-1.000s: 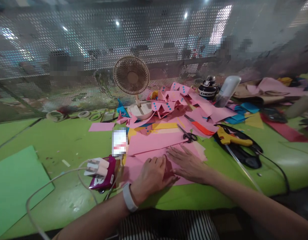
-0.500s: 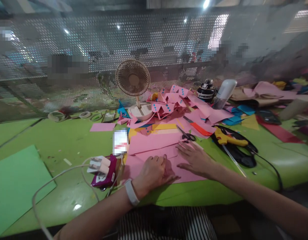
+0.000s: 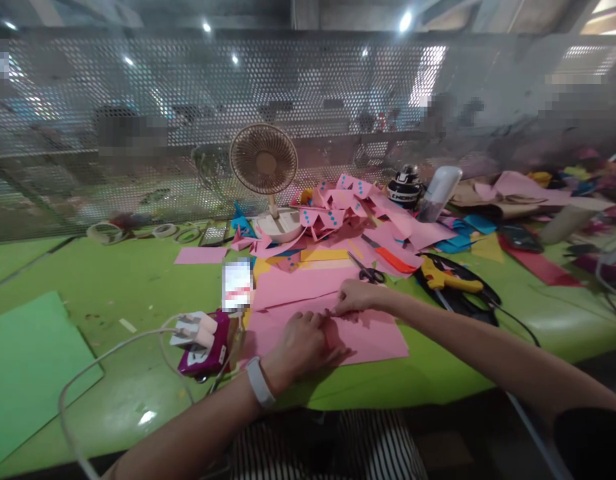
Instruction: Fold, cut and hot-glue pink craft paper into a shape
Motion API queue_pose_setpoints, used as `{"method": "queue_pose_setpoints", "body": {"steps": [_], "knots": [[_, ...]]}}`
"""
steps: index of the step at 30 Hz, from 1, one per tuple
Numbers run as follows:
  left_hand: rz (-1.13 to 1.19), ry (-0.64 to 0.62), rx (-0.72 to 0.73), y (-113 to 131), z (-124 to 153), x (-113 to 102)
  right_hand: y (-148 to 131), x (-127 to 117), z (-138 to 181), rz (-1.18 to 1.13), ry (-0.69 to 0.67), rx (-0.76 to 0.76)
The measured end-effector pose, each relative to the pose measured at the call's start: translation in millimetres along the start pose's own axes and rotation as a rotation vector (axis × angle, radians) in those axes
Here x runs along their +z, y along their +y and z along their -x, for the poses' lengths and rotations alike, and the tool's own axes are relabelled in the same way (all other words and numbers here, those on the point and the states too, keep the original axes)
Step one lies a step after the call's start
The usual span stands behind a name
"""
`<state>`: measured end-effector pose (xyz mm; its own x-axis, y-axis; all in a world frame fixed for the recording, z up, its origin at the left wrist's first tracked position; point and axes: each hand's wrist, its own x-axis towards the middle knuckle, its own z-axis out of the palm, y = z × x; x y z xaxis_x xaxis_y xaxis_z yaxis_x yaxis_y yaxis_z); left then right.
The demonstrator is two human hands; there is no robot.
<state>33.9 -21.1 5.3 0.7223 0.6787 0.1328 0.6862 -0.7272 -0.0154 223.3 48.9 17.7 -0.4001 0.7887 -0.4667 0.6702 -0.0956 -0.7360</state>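
A pink paper sheet [image 3: 383,340] lies flat on the green table in front of me. My left hand [image 3: 301,340], with a pale band at the wrist, rests on it. Its fingers are curled onto a small folded pink paper [image 3: 334,335], the thumb side toward me. My right hand [image 3: 355,297] is closed in a pinch at that piece's upper edge, its fingertips close to my left ones. They partly hide what lies between. Just behind the hands is another pink sheet [image 3: 293,287], and black-handled scissors [image 3: 371,274] lie beyond my right hand.
A purple power adapter with white plugs [image 3: 203,340] and a phone [image 3: 237,285] are on the left; a cable loops forward. To the right lies a yellow glue gun [image 3: 451,279] on a black tray. Behind are a cutter with orange handle [image 3: 395,260], a fan [image 3: 264,160] and pink cutouts [image 3: 333,217].
My right hand, spread flat on the paper before, has moved left and closed into a pinch beside my left hand. My left hand stays on the paper. The view has shifted slightly.
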Motion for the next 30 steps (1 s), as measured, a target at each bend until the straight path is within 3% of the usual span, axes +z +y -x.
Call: {"method": "queue_pose_setpoints", "body": {"steps": [19, 26, 30], "knots": [[0.011, -0.015, -0.006, 0.7, -2.6, -4.5, 23.5, -30.0, 26.8, -0.07, -0.025, 0.088], [-0.023, -0.013, 0.068, -3.1, -2.8, -6.1, 9.3, -21.7, 14.6, 0.099, -0.04, 0.039], [0.056, -0.054, 0.032, -7.0, -4.0, -12.8, 11.3, -17.1, 4.1, 0.112, -0.053, 0.055]]}}
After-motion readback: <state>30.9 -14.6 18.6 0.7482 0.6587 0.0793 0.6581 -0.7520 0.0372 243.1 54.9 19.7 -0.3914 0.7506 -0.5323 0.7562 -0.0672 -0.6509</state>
